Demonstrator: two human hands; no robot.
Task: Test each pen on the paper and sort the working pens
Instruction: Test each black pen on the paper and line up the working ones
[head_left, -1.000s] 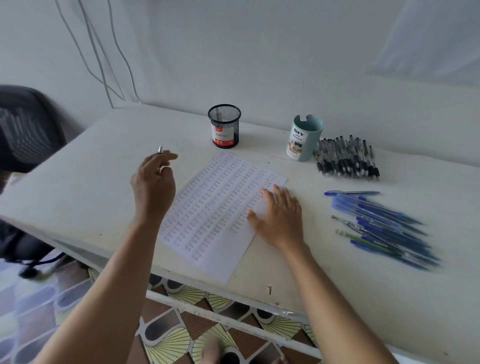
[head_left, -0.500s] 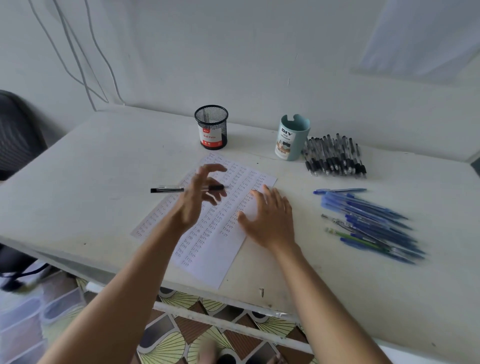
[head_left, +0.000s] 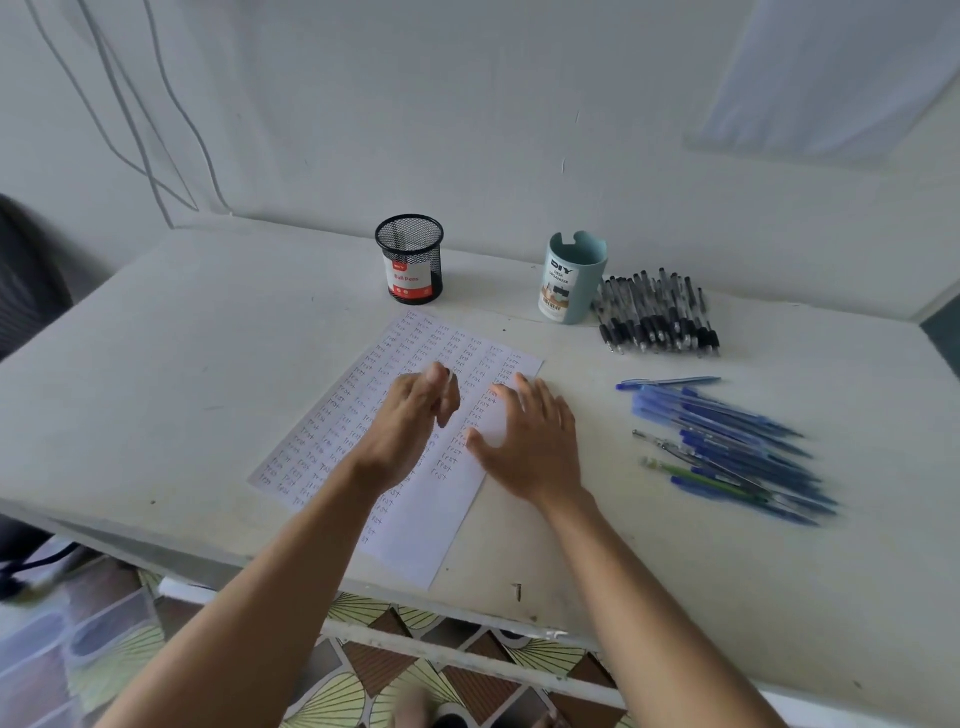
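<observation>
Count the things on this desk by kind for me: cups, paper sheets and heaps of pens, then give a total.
Cups: 2, mesh cup and teal cup
Paper: 1 sheet
Pen heaps: 2, black heap and blue heap
Total: 5

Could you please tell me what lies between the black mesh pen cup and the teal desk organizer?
Nothing: in the head view, only bare table separates the black mesh pen cup from the teal desk organizer.
</observation>
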